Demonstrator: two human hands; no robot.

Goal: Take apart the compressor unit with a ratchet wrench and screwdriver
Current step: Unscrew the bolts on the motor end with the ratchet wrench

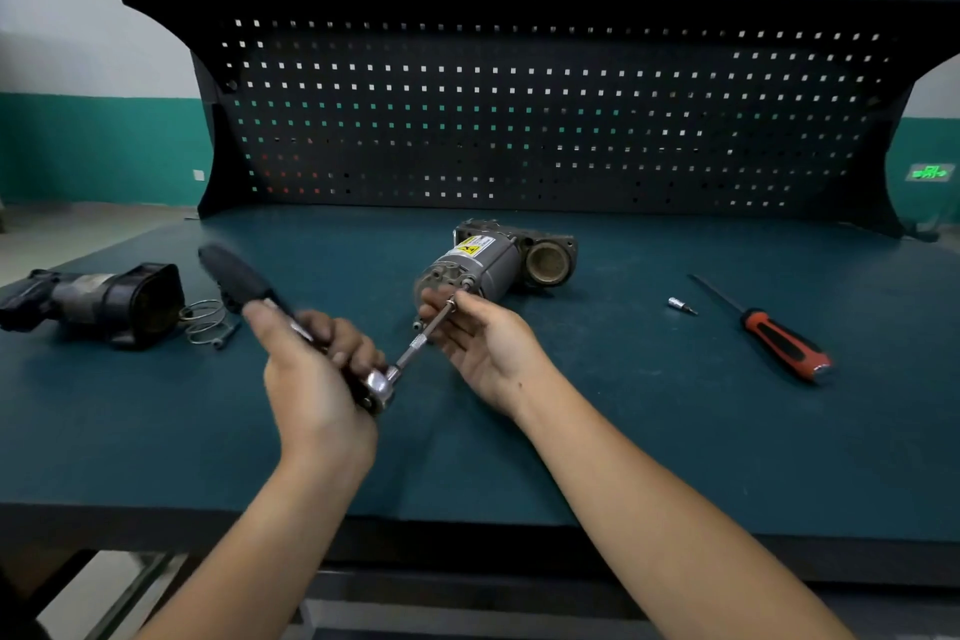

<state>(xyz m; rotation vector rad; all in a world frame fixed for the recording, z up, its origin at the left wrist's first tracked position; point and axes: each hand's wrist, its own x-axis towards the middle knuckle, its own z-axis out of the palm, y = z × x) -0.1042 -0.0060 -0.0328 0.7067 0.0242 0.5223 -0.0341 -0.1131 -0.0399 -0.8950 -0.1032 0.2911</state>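
Note:
The grey compressor unit (488, 263) lies on its side in the middle of the bench, yellow label up, its round end cap facing me. My left hand (317, 369) grips the ratchet wrench (244, 283) near its chrome head, the black handle pointing up and left, blurred. A thin extension bar (423, 338) runs from the ratchet head up to the end cap. My right hand (483, 338) pinches the far tip of that bar at a bolt on the cap. The red and black screwdriver (779, 340) lies on the mat at the right.
A removed black housing part (104, 304) lies at the left with a wire spring (205, 322) and a small bolt beside it. A loose socket bit (681, 305) lies left of the screwdriver. The dark pegboard (519, 120) closes off the back of the green bench mat (623, 431).

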